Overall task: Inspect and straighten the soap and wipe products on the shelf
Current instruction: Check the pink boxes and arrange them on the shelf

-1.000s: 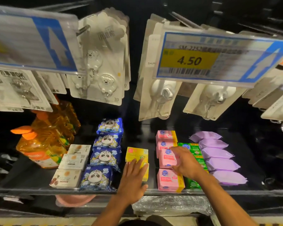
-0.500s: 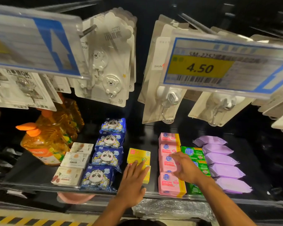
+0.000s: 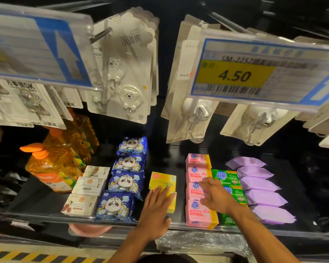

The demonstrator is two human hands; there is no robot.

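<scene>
On the dark shelf, a person's left hand lies flat, fingers straight, on yellow soap boxes; the right hand curls fingers and thumb round a pink soap pack mid-row.

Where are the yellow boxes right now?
In the head view, the yellow boxes sit mid-shelf, between the blue panda packs on their left and the pink soap packs on their right, with the left hand resting on them.

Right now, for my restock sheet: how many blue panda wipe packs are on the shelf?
4 panda packs, one front-to-back row: back, second, third, front. Others may hide behind.
</scene>
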